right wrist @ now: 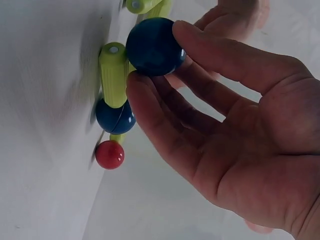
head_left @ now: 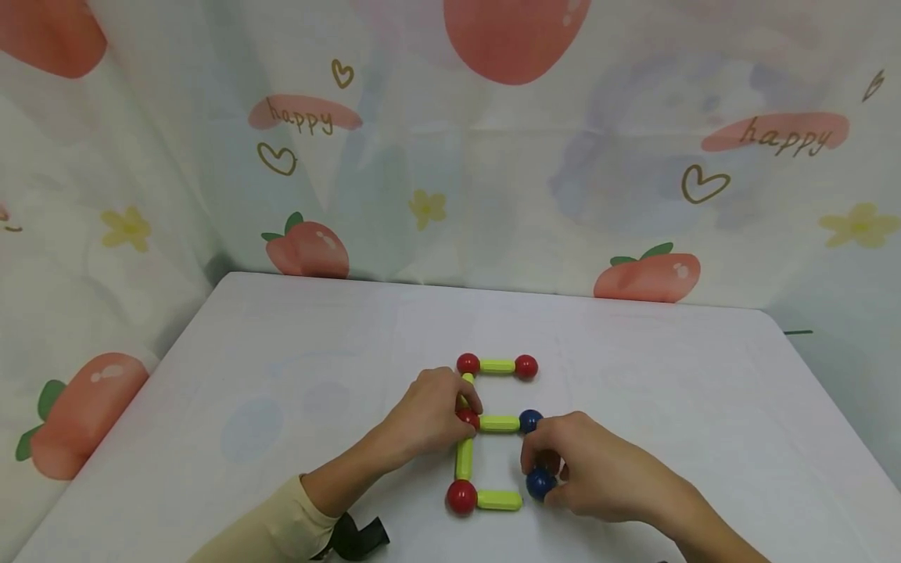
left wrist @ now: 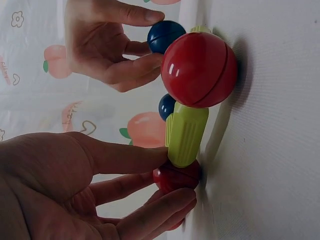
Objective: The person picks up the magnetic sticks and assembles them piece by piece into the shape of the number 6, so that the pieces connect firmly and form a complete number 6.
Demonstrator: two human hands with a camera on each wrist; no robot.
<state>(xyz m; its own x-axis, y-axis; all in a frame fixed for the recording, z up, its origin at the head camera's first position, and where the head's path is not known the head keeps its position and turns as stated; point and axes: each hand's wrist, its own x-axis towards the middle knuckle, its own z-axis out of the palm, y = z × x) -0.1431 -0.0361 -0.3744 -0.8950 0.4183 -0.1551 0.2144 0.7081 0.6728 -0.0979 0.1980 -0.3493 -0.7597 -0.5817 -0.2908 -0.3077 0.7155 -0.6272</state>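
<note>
Red and blue balls joined by yellow-green rods form a figure on the table. My left hand [head_left: 435, 410] grips the middle red ball [left wrist: 176, 176], its thumb at the end of the near upright rod [left wrist: 188, 135]. My right hand [head_left: 598, 469] pinches a loose blue ball [right wrist: 156, 47] between thumb and fingers, close to the free end of the bottom rod [head_left: 500, 500]. Another blue ball [head_left: 531, 421] ends the middle rod [head_left: 499, 424]. From it a rod [right wrist: 114, 77] points toward the right wrist camera, hidden by my hand in the head view.
At the figure's near corner sits a red ball [head_left: 461, 497]. Two more red balls, one at the far corner [head_left: 468, 363], join the top rod [head_left: 497, 366]. A black strap-like item [head_left: 359, 539] lies by the left sleeve. Patterned cloth [head_left: 493, 195] hangs behind the white table [head_left: 317, 328].
</note>
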